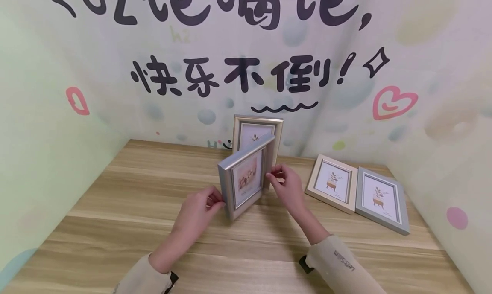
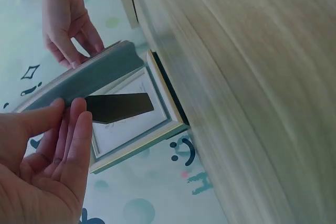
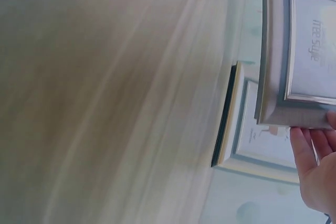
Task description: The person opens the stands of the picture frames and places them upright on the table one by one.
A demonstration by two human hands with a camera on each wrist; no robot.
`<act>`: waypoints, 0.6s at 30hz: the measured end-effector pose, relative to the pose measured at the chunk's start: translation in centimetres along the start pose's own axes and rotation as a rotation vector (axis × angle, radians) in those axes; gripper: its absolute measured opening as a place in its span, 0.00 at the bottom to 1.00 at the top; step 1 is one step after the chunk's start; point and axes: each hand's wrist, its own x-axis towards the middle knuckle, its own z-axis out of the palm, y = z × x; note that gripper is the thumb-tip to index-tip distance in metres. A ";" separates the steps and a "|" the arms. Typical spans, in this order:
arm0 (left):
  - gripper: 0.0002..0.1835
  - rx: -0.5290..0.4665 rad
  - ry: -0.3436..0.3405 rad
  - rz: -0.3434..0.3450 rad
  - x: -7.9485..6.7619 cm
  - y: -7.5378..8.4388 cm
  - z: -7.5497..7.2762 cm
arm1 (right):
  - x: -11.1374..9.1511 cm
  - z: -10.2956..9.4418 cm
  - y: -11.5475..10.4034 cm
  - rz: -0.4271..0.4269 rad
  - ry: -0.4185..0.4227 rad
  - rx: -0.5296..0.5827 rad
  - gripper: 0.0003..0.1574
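Note:
Upright and turned at an angle, a silver-grey picture frame (image 1: 247, 176) with a pinkish picture is held between both hands. My left hand (image 1: 197, 211) pinches its left side edge with thumb and fingertips. The right hand (image 1: 286, 185) pinches the opposite side edge. In the left wrist view, a dark stand leg (image 2: 121, 107) sticks out behind the held frame. Another picture frame (image 1: 251, 129), champagne-gold, stands at the back against the wall, partly hidden by the held one. The right wrist view shows the held frame (image 3: 275, 109) with lettering on its picture, only partly in view.
On the right side of the wooden table (image 1: 153, 183), a beige picture frame (image 1: 332, 183) and a grey-blue picture frame (image 1: 382, 199) lie face up, side by side. A printed cloth wall (image 1: 215, 102) with large dark lettering rises behind the table.

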 end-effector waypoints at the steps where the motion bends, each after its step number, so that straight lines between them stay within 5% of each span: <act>1: 0.04 -0.003 0.016 -0.007 0.0 0.0 -0.1 | 0.0 0.1 -0.2 -0.008 0.010 0.000 0.09; 7: 0.13 -0.004 0.070 -0.043 -0.6 0.2 -0.7 | 0.2 1.0 -1.1 -0.032 0.038 0.001 0.09; 18: 0.32 -0.025 0.105 0.021 -1.6 -0.1 -1.7 | 0.5 3.1 -2.4 -0.084 0.033 0.024 0.10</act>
